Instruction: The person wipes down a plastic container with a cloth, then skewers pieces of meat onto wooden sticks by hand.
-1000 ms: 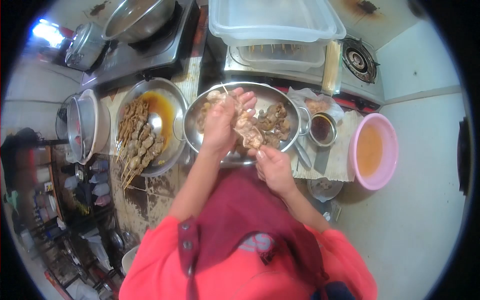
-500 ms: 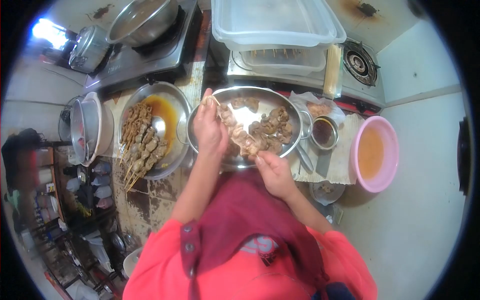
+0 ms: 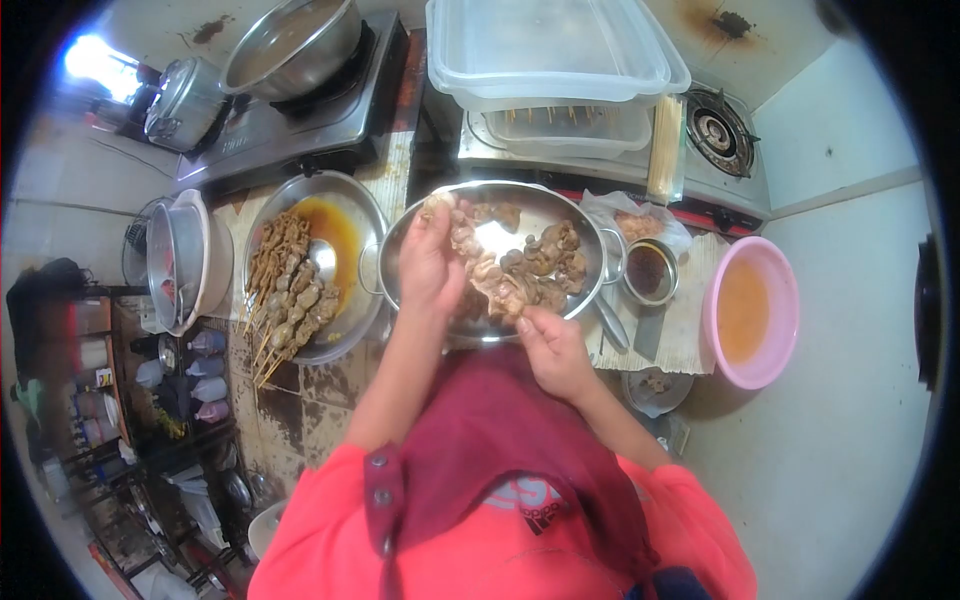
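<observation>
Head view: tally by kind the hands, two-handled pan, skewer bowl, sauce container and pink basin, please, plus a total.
Hands: 2 (left hand and right hand, both holding pale meat)
Two-handled pan: 1
Skewer bowl: 1
Small metal sauce container: 1
Pink basin: 1
Total: 6

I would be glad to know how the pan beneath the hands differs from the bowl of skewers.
The pan is two-handled, whereas the bowl shows no handles. The pan holds loose meat pieces, the bowl skewered pieces. Orange liquid pools in the bowl, while the pan shows bare, shiny bottom. Both are silvery.
</observation>
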Demonstrator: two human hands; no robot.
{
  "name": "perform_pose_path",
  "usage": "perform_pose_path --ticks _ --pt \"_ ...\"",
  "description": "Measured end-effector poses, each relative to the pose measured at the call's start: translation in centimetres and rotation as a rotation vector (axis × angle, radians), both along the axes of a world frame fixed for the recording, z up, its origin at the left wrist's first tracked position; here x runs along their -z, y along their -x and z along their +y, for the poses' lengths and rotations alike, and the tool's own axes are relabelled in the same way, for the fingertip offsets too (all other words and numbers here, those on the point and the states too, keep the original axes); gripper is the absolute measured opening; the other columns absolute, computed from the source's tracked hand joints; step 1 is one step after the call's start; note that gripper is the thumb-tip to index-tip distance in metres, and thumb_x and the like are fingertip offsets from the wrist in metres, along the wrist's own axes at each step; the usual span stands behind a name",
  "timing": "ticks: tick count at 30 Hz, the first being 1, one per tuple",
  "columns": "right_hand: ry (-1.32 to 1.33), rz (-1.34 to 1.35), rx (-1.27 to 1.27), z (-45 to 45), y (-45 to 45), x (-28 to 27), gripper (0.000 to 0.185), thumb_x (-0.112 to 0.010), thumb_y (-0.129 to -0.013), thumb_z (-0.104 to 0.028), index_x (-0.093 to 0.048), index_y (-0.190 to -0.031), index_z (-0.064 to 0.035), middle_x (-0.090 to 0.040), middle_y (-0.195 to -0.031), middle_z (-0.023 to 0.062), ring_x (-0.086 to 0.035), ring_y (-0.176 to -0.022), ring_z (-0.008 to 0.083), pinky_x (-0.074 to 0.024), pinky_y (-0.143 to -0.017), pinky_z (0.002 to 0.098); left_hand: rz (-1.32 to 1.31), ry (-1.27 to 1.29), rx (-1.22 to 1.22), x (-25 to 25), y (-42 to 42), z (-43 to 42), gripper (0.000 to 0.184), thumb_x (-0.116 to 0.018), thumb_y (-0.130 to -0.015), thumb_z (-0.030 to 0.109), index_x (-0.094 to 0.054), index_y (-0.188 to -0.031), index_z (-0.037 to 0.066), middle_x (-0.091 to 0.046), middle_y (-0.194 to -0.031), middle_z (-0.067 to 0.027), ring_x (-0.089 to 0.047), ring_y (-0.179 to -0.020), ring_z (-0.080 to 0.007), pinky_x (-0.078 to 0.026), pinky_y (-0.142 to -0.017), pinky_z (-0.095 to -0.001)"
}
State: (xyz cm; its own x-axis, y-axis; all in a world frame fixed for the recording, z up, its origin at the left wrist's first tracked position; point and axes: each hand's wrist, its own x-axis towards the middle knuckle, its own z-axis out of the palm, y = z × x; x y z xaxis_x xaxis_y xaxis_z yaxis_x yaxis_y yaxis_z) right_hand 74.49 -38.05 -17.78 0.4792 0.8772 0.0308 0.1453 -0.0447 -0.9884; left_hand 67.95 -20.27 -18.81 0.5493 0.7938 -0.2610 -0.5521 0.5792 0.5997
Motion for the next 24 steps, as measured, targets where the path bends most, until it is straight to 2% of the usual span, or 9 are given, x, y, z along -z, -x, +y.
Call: perform_pose_path --ticks 5,8,11,14,17,20,23,24 --pt "0.043 -0.117 0.024 -0.2 -0.1 -0.6 0.013 -0.050 -0.087 -0.009 -0.057 -0.090 0.0012 -0.056 -0.067 0.0194 -0.058 -0.059 0.0307 -0.0442 -0.055 0.0349 -0.127 0.235 -0.020 1.1 0.2 0.3 0.012 -0.052 -0.090 0.017 -0.054 -0.098 0.009 -0.060 -0.097 -0.0050 -0.057 -0.090 -0.0174 -0.049 -0.076 -0.0302" --pt "0.051 -0.154 0.026 -0.5 0.1 -0.7 0.012 -0.051 -0.086 -0.009 -0.057 -0.090 0.0006 -0.056 -0.067 0.0200 -0.059 -0.062 0.0343 -0.0446 -0.055 0.0368 0.037 0.325 -0.103 0.7 0.0 0.7 0.012 -0.051 -0.090 0.018 -0.055 -0.098 0.009 -0.060 -0.096 -0.0040 -0.058 -0.089 -0.0172 -0.050 -0.073 -0.0311" --pt "0.072 -0.157 -0.009 -0.8 0.2 -0.5 0.012 -0.052 -0.086 -0.009 -0.057 -0.090 0.0006 -0.055 -0.065 0.0194 -0.059 -0.061 0.0343 -0.0444 -0.054 0.0362 0.016 0.365 -0.097 1.4 0.3 1.4 0.016 -0.048 -0.091 0.018 -0.055 -0.100 0.007 -0.060 -0.098 -0.0058 -0.057 -0.089 -0.0169 -0.050 -0.072 -0.0314" --pt "0.027 -0.145 0.016 -0.6 0.4 -0.6 0.011 -0.051 -0.086 -0.009 -0.057 -0.089 0.0007 -0.054 -0.062 0.0190 -0.058 -0.057 0.0330 -0.0434 -0.052 0.0349 0.011 0.372 -0.065 1.9 0.4 1.6 0.019 -0.047 -0.092 0.017 -0.054 -0.104 0.005 -0.060 -0.100 -0.0080 -0.057 -0.089 -0.0168 -0.050 -0.073 -0.0312" --pt "0.041 -0.110 0.026 -0.6 0.4 -0.1 0.012 -0.050 -0.086 -0.009 -0.057 -0.086 0.0010 -0.053 -0.059 0.0179 -0.056 -0.052 0.0277 -0.0419 -0.051 0.0333 0.049 0.374 -0.104 1.8 0.3 1.5 0.020 -0.047 -0.092 0.016 -0.054 -0.105 0.003 -0.059 -0.101 -0.0094 -0.057 -0.092 -0.0177 -0.050 -0.075 -0.0312" --pt "0.065 -0.021 0.032 -0.6 0.5 0.7 0.014 -0.049 -0.087 -0.010 -0.057 -0.085 0.0017 -0.053 -0.058 0.0170 -0.055 -0.050 0.0219 -0.0409 -0.050 0.0321 0.101 0.233 -0.175 1.3 0.1 1.1 0.019 -0.046 -0.092 0.015 -0.054 -0.103 0.002 -0.059 -0.104 -0.0093 -0.057 -0.096 -0.0192 -0.050 -0.078 -0.0316" --pt "0.095 0.017 0.043 -0.5 0.6 1.4 0.017 -0.048 -0.087 -0.011 -0.057 -0.085 0.0035 -0.053 -0.058 0.0162 -0.054 -0.052 0.0173 -0.0415 -0.052 0.0317 0.038 0.128 -0.158 1.2 0.3 0.9 0.013 -0.050 -0.090 0.009 -0.052 -0.100 0.001 -0.059 -0.102 -0.0125 -0.058 -0.095 -0.0220 -0.049 -0.084 -0.0312" --pt "0.110 0.004 0.027 -0.5 0.6 1.1 0.018 -0.048 -0.087 -0.011 -0.058 -0.084 0.0040 -0.053 -0.058 0.0160 -0.053 -0.053 0.0165 -0.0416 -0.052 0.0315 0.047 0.075 -0.150 1.3 0.3 0.9 0.014 -0.051 -0.089 0.010 -0.053 -0.100 0.002 -0.060 -0.100 -0.0117 -0.058 -0.094 -0.0212 -0.050 -0.081 -0.0308"
